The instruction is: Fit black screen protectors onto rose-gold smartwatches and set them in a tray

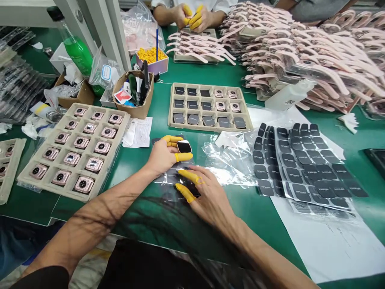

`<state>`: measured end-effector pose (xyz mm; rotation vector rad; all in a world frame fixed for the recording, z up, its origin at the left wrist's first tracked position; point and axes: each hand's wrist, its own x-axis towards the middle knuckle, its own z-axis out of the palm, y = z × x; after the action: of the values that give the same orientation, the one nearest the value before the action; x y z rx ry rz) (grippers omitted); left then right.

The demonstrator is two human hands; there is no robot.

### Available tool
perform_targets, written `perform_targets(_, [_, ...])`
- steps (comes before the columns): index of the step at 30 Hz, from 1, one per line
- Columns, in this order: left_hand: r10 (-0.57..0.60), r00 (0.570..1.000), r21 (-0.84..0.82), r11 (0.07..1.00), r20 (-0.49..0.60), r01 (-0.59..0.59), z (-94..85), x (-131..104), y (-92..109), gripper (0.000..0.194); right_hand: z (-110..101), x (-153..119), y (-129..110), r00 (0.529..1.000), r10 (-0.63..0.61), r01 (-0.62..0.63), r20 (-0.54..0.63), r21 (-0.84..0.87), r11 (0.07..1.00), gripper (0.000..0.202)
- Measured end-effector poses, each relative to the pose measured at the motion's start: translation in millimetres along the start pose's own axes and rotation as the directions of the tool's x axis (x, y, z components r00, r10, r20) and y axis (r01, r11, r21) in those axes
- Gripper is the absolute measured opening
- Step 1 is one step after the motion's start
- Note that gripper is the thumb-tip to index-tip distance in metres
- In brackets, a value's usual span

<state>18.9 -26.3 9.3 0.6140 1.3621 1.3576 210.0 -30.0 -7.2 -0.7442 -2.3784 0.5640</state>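
Observation:
My left hand (167, 154), yellow cots on some of its fingers, holds a small watch case (184, 147) by its edges. The case has a dark, glossy screen facing up. Just nearer to me, my right hand (207, 190) hovers over or rests on a clear sheet of dark stickers (171, 196); which of these I cannot tell. Its thumb and forefinger, both in yellow cots, are apart with nothing visible gripped. Beyond the hands, a moulded tray (210, 129) carries watch cases, many topped with dark square stickers.
Left stands a larger tray (69, 175) of pink watch cases, backs up. More sticker sheets (296, 162) lie right, on white paper (325, 241). Behind are a cardboard box of tools (135, 110), yellow finger cots (150, 55), a white bottle (290, 94), stacked pink straps (300, 52) and a co-worker's hands (192, 18).

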Motion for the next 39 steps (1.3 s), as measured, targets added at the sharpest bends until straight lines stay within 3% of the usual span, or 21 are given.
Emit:
perform_targets(3, [-0.098,0.994,-0.11,0.99,-0.055,0.091,-0.5,-12.8,2.7,0.069,14.2,-3.8,0.5,1.0,0.011,-0.01,0.027,-0.013,1.0,0.039])
perform_targets(8, [-0.177,0.982,-0.165,0.973,-0.069,0.164,-7.3,-22.8,8.9,0.056,18.1,9.7,14.3,0.996,0.042,-0.044,0.073,0.03,0.999,0.026])
perform_targets(12, [-0.199,0.979,-0.136,0.972,-0.038,0.192,-11.4,-17.3,9.9,0.05,20.8,21.1,17.7,0.994,-0.078,0.074,0.082,0.057,0.996,0.014])
perform_targets(15, [-0.212,0.977,-0.14,0.968,-0.014,0.208,-12.9,-14.2,9.2,0.05,21.4,21.8,17.6,0.988,-0.14,0.137,0.062,0.051,0.989,0.029])
perform_targets(18, [-0.2,0.98,-0.156,0.967,0.016,0.2,-13.2,-14.6,9.1,0.054,8.5,18.1,12.1,0.983,-0.173,0.169,0.058,0.067,0.983,0.039])
perform_targets(21, [-0.15,0.989,-0.125,0.981,0.006,0.149,-11.0,-18.0,8.0,0.061,-18.1,16.1,6.9,0.987,-0.143,0.113,0.074,0.316,0.942,0.024])
perform_targets(23, [-0.113,0.993,-0.014,0.993,0.021,0.113,-8.4,-21.3,5.3,0.062,-34.0,18.0,8.7,0.992,0.004,-0.079,0.127,0.59,0.804,0.012])
perform_targets(25, [-0.087,0.993,0.163,0.984,0.075,0.074,-5.8,-24.3,1.6,0.059,-41.0,22.2,15.1,0.945,0.281,-0.313,0.169,0.723,0.616,0.008])
perform_targets(27, [-0.062,0.989,0.308,0.951,0.131,0.019,-4.2,-26.2,-2.1,0.058,-38.5,27.2,22.7,0.812,0.558,-0.48,0.169,0.737,0.475,0.025])
perform_targets(29, [-0.041,0.986,0.366,0.93,0.162,-0.021,-3.5,-26.5,-4.7,0.06,-30.9,31.6,27.8,0.699,0.693,-0.556,0.177,0.744,0.371,0.039])
perform_targets(31, [-0.041,0.984,0.376,0.926,0.171,-0.027,-3.1,-25.7,-6.0,0.062,-23.6,34.6,29.1,0.649,0.729,-0.587,0.217,0.752,0.299,0.046])
perform_targets(34, [-0.049,0.985,0.415,0.91,0.165,-0.025,-2.0,-24.7,-6.9,0.062,-18.9,36.4,27.3,0.613,0.744,-0.612,0.266,0.755,0.235,0.05])
perform_targets(39, [-0.029,0.989,0.482,0.875,0.145,-0.045,-0.3,-25.8,-10.3,0.06,-18.1,35.0,26.0,0.603,0.736,-0.623,0.308,0.759,0.192,0.048])
